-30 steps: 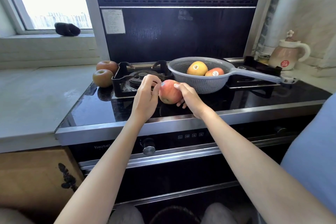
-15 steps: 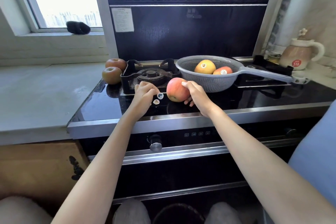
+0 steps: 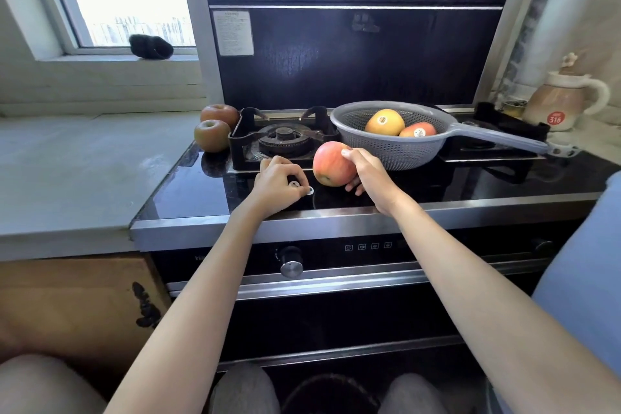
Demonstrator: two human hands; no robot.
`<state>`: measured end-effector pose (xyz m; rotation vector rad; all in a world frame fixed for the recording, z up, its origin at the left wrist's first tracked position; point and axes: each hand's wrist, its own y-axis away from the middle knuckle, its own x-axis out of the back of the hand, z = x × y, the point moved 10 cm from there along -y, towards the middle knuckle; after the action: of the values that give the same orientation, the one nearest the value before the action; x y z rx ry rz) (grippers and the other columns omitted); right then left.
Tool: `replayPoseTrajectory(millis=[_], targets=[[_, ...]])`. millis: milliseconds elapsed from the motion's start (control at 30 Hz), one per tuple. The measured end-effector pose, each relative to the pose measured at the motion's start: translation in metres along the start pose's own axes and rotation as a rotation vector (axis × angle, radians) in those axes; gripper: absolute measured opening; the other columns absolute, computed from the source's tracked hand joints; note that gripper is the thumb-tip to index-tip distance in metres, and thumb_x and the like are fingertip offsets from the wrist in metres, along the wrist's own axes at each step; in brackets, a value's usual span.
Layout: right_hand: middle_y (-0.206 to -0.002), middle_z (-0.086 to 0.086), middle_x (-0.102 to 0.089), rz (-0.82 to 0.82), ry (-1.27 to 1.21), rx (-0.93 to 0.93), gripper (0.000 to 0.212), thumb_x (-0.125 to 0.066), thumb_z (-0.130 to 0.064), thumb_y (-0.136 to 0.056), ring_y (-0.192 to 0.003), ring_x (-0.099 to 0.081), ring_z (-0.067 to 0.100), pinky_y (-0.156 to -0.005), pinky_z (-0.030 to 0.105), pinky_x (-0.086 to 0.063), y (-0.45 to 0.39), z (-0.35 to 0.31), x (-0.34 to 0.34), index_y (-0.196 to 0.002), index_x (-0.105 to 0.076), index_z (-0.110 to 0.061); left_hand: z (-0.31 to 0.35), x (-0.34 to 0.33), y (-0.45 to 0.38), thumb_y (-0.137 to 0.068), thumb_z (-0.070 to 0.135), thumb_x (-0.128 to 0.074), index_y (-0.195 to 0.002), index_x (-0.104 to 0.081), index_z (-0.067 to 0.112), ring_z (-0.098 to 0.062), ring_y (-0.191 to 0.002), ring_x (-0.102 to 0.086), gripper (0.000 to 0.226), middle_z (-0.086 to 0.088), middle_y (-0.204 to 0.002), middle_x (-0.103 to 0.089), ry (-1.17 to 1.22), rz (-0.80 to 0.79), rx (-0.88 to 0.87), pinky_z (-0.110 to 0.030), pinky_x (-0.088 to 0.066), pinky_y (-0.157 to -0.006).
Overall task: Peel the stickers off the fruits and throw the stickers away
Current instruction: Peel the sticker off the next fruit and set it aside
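My right hand [image 3: 368,175] grips a red apple [image 3: 331,163] just above the black stove top. My left hand [image 3: 277,183] is curled beside it, to the left, with a small white sticker [image 3: 309,191] pinched at its fingertips and another white spot [image 3: 294,183] on the fingers. A grey colander [image 3: 349,131] behind holds a yellow fruit [image 3: 384,122] and an orange-red fruit [image 3: 417,130], each with a sticker. Two brownish-red apples [image 3: 212,134] sit at the stove's left edge.
The gas burner grate [image 3: 282,139] lies behind my left hand. The colander's long handle [image 3: 504,139] reaches right. A beige jug [image 3: 557,102] stands far right. A grey counter [image 3: 67,171] stretches left under the window.
My left hand pulled away from the apple to the left and down, with a small white sticker at its fingertips. The right hand kept hold of the apple.
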<state>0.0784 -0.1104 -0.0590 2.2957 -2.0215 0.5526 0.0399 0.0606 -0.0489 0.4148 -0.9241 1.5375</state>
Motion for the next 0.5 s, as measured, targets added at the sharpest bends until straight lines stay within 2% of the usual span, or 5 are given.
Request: replayPoseTrajectory(millis=[100, 233, 333, 400, 500], targets=[[-0.096, 0.004, -0.061, -0.001, -0.001, 0.0, 0.033, -0.041, -0.039, -0.099, -0.062, -0.058, 0.014, -0.05, 0.022, -0.04, 0.0, -0.001, 0.0, -0.116, -0.057, -0.016, -0.001, 0.0, -0.001, -0.082, 0.026, -0.073, -0.086, -0.068, 0.026, -0.021, -0.127, -0.029, 0.006, 0.001, -0.12, -0.047, -0.021, 0.006, 0.006, -0.041, -0.026, -0.11], [-0.094, 0.003, -0.061, -0.003, 0.003, -0.004, 0.033, -0.041, -0.039, -0.099, -0.061, -0.058, 0.014, -0.05, 0.022, -0.04, 0.001, -0.001, 0.0, -0.116, -0.057, -0.016, -0.003, 0.0, -0.002, -0.081, 0.025, -0.073, -0.11, -0.059, 0.027, -0.021, -0.125, -0.03, 0.032, 0.0, -0.118, -0.047, 0.006, 0.016, 0.01, -0.041, -0.029, -0.108], [-0.094, 0.003, -0.062, 0.004, 0.007, -0.012, 0.032, -0.041, -0.038, -0.098, -0.059, -0.06, 0.013, -0.048, 0.021, -0.04, 0.002, -0.002, 0.0, -0.116, -0.057, -0.016, 0.005, 0.01, -0.001, -0.084, 0.018, -0.069, -0.111, -0.058, 0.02, -0.02, -0.119, -0.039, 0.029, 0.004, -0.11, -0.053, 0.075, 0.124, -0.074, -0.041, -0.033, -0.105], [-0.094, 0.005, -0.063, 0.007, 0.002, -0.021, 0.03, -0.042, -0.037, -0.098, -0.058, -0.061, 0.015, -0.047, 0.021, -0.039, 0.003, -0.003, -0.001, -0.114, -0.057, -0.017, 0.011, 0.02, 0.002, -0.086, 0.018, -0.067, -0.111, -0.058, 0.017, -0.021, -0.116, -0.046, 0.027, 0.0, -0.111, -0.058, 0.144, 0.207, -0.114, -0.037, -0.037, -0.102], [-0.098, 0.007, -0.064, 0.005, 0.031, -0.023, 0.032, -0.041, -0.038, -0.098, -0.062, -0.063, 0.018, -0.05, 0.025, -0.04, 0.004, -0.005, -0.002, -0.117, -0.057, -0.017, 0.017, 0.024, 0.005, -0.084, 0.023, -0.073, -0.118, -0.056, 0.016, -0.016, -0.104, -0.057, 0.039, -0.005, -0.11, -0.062, 0.266, 0.225, -0.14, -0.027, -0.046, -0.089]])
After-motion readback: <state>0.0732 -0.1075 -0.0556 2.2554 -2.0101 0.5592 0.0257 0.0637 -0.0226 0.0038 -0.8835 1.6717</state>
